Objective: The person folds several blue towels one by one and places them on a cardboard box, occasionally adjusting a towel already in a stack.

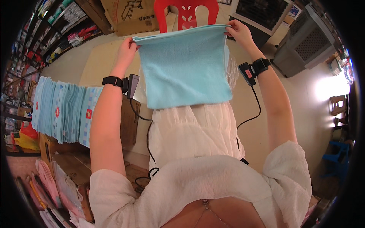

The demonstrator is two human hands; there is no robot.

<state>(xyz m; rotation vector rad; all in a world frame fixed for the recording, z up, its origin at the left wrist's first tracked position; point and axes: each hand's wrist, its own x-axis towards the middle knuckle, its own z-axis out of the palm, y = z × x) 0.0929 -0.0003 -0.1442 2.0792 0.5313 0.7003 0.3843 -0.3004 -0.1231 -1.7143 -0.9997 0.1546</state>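
A: Main item, quick?
B: Pale blue, rectangular, fuzzy cloth towel — held up in front of the body, between both hands.
A: Relative to the fingers?
B: Hangs from them, toward the person. Longer side seems to run left to right, along the gripped edge; right end sits slightly higher in view. Neither hand is nearer — one on each upper corner.
A: Fingers?
B: Left hand pinches the left corner, thumb against fingers; right hand pinches the right corner.
A: Pose?
B: Both reach well forward, wide apart.
A: Around it?
B: Crinkled clear plastic film behind, white gauzy fabric skirt nearer the body, red plastic chair beyond, stacked blue patterned cloths left.
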